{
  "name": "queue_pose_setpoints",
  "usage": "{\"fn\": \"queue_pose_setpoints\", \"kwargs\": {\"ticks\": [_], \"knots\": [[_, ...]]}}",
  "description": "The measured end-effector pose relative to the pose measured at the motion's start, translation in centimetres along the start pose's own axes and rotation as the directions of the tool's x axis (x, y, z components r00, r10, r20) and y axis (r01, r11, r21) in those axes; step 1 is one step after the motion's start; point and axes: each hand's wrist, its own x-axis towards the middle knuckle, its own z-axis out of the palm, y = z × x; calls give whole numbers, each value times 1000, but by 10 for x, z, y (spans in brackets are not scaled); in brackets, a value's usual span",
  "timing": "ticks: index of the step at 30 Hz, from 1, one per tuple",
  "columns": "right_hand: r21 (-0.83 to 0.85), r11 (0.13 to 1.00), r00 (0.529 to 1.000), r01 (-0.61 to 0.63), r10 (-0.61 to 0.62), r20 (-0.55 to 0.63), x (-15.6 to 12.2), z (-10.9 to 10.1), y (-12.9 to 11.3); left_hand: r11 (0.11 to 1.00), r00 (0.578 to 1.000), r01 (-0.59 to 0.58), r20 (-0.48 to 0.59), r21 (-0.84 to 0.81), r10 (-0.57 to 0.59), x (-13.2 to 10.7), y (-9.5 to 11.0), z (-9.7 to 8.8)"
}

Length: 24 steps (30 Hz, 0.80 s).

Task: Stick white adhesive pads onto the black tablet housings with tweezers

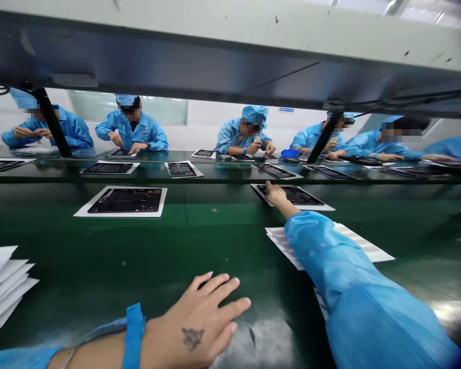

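My left hand (200, 323) lies palm down on the green work surface with its fingers spread, holding nothing. A blue wrist strap (133, 333) with a cord circles that wrist. My right hand (276, 195) reaches far forward in a blue sleeve, its fingers curled at the left end of an opened tablet (301, 195). White paper (325, 207) lies under this tablet; the fingertips are partly hidden. Beneath my right forearm are printed sheets (363, 243), partly covered by the sleeve. Another opened tablet (126, 200) rests on its own white sheet, ahead of my left hand.
A stack of white paper (3, 292) stands at the left edge. Farther back, several opened tablets (109, 168) lie on sheets along the line. Several co-workers (134, 128) in blue sit opposite. A wide shelf (223, 66) hangs overhead on black posts (54, 123).
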Motion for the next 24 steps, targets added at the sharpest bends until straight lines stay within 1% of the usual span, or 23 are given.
{"fn": "queue_pose_setpoints", "kwargs": {"ticks": [5,8,11,14,15,17,19,20,21,22,23,24], "knots": [[2,1000,999,23,-23,49,-3,-3,-15,1000,1000,-1,8,3,1,0,-1,1],[11,998,995,66,-67,76,-10,-12,-26,1000,1000,3,10,-4,-3,-1,-2,0],[37,989,986,146,-148,81,-23,-28,-37,1000,1000,8,-4,-11,-8,0,-4,2],[90,956,955,280,-287,70,-50,-48,-51,997,997,57,-48,55,-55,4,-13,5],[115,934,936,338,-346,60,-63,-55,-57,992,994,81,-85,98,-73,6,-18,6],[171,868,878,467,-478,28,-98,-70,-69,970,974,133,-210,204,-89,13,-29,5],[227,769,792,598,-611,-17,-140,-85,-80,928,936,198,-341,316,-84,20,-39,0],[253,712,742,655,-669,-39,-164,-91,-85,900,921,232,-381,368,-82,23,-43,-5],[278,656,694,702,-717,-61,-188,-98,-88,872,916,258,-392,416,-84,25,-45,-10],[300,607,653,736,-753,-79,-211,-104,-88,845,924,265,-373,464,-86,26,-43,-15],[322,563,618,761,-781,-95,-233,-110,-87,823,942,247,-326,512,-80,25,-39,-21],[350,522,589,778,-799,-119,-254,-117,-83,804,963,206,-263,558,-64,22,-32,-27]]}}
